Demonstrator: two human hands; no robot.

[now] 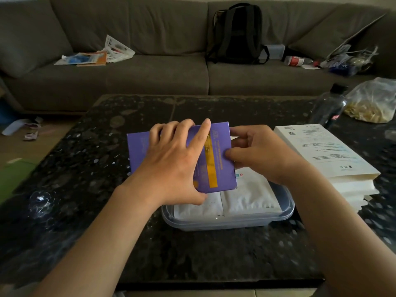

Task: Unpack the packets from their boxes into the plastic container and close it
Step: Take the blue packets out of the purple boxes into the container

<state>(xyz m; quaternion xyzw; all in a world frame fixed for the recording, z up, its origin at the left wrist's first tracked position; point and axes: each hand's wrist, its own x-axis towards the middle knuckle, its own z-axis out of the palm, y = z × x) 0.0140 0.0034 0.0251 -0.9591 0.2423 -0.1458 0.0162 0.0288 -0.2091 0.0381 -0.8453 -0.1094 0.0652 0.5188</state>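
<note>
Above the open plastic container [235,221], which sits around the middle of the dark table [192,254] with white packets [248,196] lying flat inside, a purple box [216,159] is held tilted in the air. The left hand [171,159] grips it, fingers curled over the far edge and thumb under the near edge, while the right hand [257,151] pinches its right end. A stack of white boxes [325,155] lies by the table's right edge.

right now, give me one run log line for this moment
step: unpacking | left hand: holds flat purple cardboard box | right hand: pinches box's right end | clear plastic container: open, white packets inside
</note>
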